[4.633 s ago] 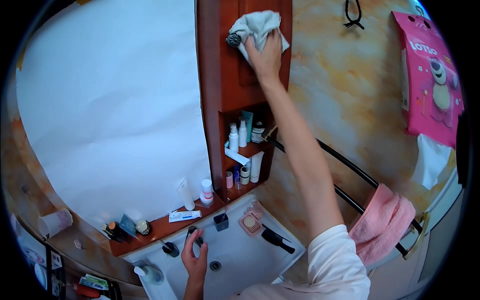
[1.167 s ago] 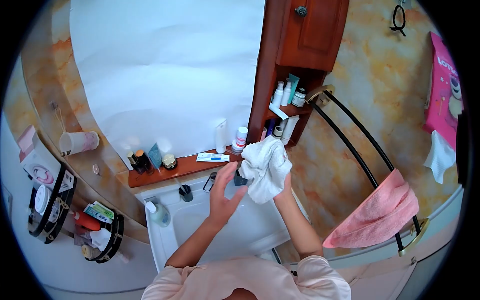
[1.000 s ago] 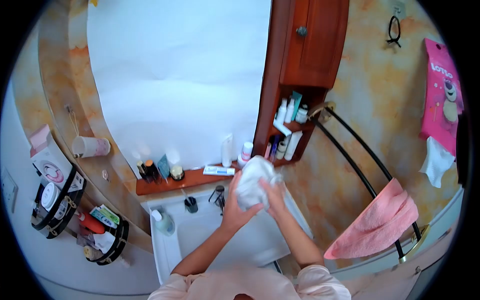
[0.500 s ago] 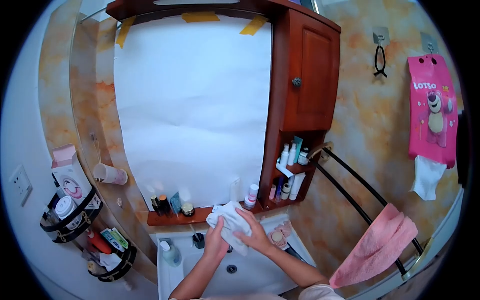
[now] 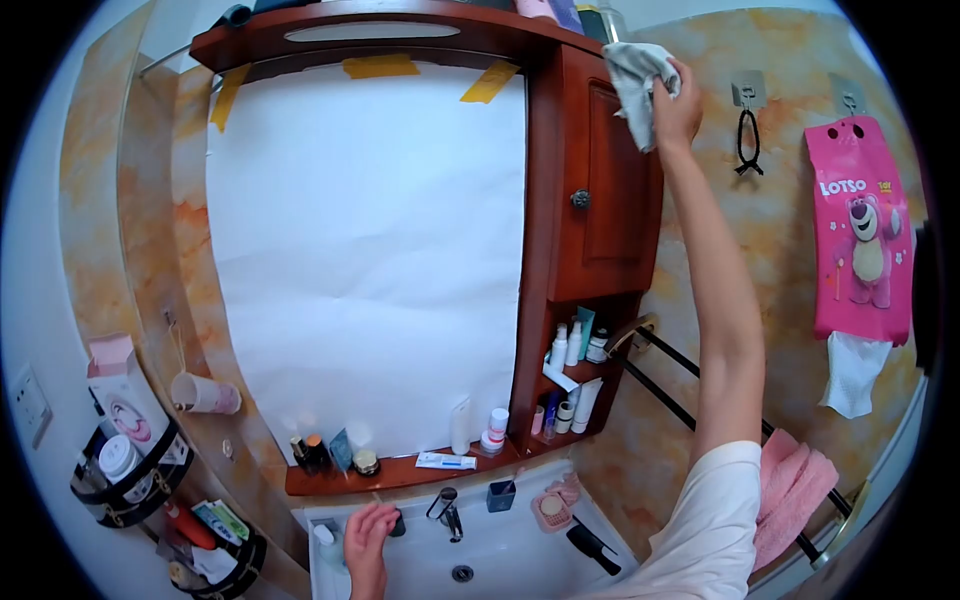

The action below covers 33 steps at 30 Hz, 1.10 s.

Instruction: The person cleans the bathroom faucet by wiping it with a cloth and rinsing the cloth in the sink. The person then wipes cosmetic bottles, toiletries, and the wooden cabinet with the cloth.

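My right hand (image 5: 678,108) is raised high at the upper right, its fingers closed on a crumpled whitish cloth (image 5: 636,82). The cloth lies against the upper right corner of the reddish wooden cabinet (image 5: 610,220) and covers part of its edge. Low over the left side of the white sink (image 5: 420,575), my left hand (image 5: 368,540) hangs with loosely bent fingers and holds nothing. Close to it are a soap bottle (image 5: 326,540), partly hidden behind the hand, and a dark cup (image 5: 398,522).
Bottles and a toothpaste tube (image 5: 446,461) stand or lie on the wooden ledge (image 5: 400,478). White paper (image 5: 370,260) is taped over the mirror area. A towel rack carries a pink towel (image 5: 795,490). Pink tissue pack (image 5: 862,230) hangs right; corner baskets (image 5: 130,500) left.
Both hands held the cloth together above the sink. Now my right hand has carried it up to the cabinet's top corner, and my left hand has let go and dropped lower left.
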Available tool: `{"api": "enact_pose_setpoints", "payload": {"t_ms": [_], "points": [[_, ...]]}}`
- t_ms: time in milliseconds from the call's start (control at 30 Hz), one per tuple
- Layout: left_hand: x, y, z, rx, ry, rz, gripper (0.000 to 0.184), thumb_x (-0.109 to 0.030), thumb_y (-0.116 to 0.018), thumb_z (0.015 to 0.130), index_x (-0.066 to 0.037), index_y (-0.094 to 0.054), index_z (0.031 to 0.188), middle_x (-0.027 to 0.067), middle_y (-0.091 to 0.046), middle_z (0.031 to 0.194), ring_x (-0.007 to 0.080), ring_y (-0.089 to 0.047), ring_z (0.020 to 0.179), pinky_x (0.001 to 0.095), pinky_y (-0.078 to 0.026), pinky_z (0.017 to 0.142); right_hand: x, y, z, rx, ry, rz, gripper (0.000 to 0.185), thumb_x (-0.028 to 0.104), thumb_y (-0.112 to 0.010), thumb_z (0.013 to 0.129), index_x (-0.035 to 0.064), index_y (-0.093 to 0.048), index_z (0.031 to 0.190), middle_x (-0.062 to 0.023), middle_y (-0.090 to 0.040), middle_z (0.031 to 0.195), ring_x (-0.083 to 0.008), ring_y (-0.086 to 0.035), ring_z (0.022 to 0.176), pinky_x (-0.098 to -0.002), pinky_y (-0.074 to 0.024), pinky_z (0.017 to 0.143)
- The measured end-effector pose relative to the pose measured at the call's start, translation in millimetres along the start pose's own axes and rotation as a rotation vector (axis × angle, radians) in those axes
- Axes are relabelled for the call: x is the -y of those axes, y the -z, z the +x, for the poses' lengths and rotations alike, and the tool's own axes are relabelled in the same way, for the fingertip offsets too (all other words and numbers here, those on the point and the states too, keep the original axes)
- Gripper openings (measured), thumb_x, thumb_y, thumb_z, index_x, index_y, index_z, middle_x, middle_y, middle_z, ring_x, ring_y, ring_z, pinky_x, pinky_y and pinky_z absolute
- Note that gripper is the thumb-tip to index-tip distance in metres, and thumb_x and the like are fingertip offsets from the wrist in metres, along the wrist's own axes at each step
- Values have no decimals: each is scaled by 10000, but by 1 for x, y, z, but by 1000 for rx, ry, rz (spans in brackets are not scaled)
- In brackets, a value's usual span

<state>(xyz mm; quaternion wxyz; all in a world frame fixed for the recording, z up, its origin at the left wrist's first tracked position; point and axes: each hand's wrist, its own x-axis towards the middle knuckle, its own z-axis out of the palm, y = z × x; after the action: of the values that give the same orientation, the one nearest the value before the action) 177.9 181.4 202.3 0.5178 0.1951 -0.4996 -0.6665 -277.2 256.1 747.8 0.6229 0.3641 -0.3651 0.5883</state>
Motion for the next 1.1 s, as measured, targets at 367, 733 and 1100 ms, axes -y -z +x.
{"api": "enact_pose_setpoints", "payload": {"t_ms": [367,733,1100], "points": [[68,-13,-2,-125,27,-10,363,-184,-608,913,-2,-516,1213,126,-630,1099,206,-607,1003,310,-470,890,-37,-90,-4,59,106,-61,536,200,-682,706,193,-545,1223,-108,-583,1138,-322,-561,1061,-411,-468,880],[96,-50,-22,-272,57,90,332,-169,-606,913,15,-530,1179,125,-630,1057,199,-605,977,326,-478,904,-156,-84,32,74,42,-454,407,234,-649,762,99,-589,1142,-190,-573,1147,-403,-561,1030,-448,-475,871],[112,-60,-6,-121,69,-3,284,-129,-598,911,43,-545,1131,137,-637,1021,220,-622,939,329,-503,855,6,-79,6,285,145,-322,331,260,-668,765,139,-637,1072,-164,-633,965,-368,-617,901,-461,-509,752]]}}
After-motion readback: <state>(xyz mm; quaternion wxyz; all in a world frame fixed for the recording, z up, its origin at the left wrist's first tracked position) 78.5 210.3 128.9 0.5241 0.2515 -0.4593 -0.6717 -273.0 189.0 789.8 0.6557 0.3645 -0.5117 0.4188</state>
